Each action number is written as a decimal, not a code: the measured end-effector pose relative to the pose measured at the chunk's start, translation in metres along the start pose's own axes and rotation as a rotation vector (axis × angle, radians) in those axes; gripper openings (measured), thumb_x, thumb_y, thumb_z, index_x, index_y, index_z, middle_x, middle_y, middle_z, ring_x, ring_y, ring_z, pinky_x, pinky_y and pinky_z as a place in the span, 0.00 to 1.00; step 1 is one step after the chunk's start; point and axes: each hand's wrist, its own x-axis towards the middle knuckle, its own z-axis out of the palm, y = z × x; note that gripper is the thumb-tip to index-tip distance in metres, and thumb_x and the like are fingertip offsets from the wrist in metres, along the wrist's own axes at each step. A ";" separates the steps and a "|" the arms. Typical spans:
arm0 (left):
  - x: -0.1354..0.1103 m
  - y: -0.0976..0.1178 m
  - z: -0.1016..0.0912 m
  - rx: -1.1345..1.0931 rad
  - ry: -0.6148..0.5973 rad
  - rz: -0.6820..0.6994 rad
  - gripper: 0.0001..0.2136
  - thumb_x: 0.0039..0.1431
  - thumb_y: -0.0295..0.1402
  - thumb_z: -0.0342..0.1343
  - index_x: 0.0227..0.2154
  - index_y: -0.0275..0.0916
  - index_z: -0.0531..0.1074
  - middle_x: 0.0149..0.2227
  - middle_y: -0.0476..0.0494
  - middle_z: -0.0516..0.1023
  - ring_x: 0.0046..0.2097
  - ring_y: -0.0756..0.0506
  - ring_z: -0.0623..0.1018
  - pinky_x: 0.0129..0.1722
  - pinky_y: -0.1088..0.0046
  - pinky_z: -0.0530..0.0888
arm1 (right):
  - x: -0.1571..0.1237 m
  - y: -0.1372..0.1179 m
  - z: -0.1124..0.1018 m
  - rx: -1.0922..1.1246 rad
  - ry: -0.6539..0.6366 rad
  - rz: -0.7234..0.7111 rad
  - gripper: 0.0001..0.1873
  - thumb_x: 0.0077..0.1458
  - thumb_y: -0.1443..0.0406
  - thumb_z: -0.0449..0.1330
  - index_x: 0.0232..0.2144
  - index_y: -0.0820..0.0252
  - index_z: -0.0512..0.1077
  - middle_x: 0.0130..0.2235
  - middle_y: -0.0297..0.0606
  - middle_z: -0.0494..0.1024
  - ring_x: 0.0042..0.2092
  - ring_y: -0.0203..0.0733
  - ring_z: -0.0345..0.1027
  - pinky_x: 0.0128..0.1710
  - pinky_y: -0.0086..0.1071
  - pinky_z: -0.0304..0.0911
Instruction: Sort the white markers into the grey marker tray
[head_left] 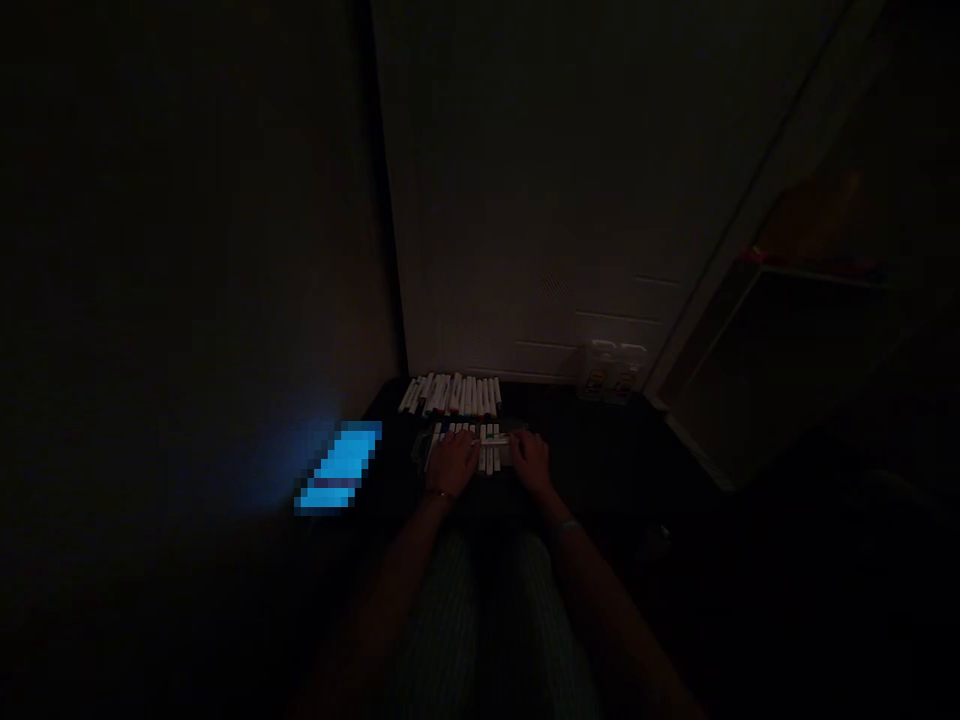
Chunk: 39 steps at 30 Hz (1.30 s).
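Observation:
In dim light, a white marker lies crosswise between my two hands. My left hand has its fingers curled at the marker's left end. My right hand is closed around the other end. Beneath them, a row of white markers stands side by side in what looks like a clear case; my left hand covers part of it. Just behind lies a second, larger group of white markers with coloured ends. Fine detail of the fingertips is lost in the dark.
The dark table meets a pale wall at the back. Two clear plastic packages lean there on the right. A glowing blue, pixelated screen is at the left edge. An open shelf stands at right.

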 end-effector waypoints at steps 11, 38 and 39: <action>0.000 0.003 -0.005 0.018 -0.007 -0.005 0.14 0.60 0.36 0.37 0.37 0.39 0.67 0.39 0.41 0.71 0.42 0.43 0.68 0.42 0.66 0.62 | 0.000 0.000 0.001 -0.033 0.012 -0.005 0.15 0.59 0.61 0.42 0.39 0.54 0.67 0.40 0.35 0.71 0.43 0.39 0.59 0.43 0.32 0.47; 0.000 0.000 -0.002 0.029 0.000 -0.002 0.15 0.61 0.36 0.35 0.36 0.39 0.67 0.38 0.41 0.71 0.42 0.43 0.67 0.42 0.65 0.62 | 0.001 0.004 0.005 -0.025 0.014 -0.031 0.14 0.59 0.61 0.43 0.39 0.55 0.67 0.40 0.37 0.71 0.43 0.39 0.59 0.44 0.33 0.48; 0.000 0.001 -0.002 0.037 -0.002 -0.008 0.15 0.61 0.37 0.35 0.36 0.39 0.67 0.39 0.41 0.71 0.42 0.43 0.67 0.43 0.65 0.62 | 0.001 0.004 0.005 -0.023 0.006 -0.039 0.14 0.59 0.61 0.43 0.39 0.56 0.67 0.40 0.37 0.70 0.43 0.39 0.59 0.44 0.32 0.48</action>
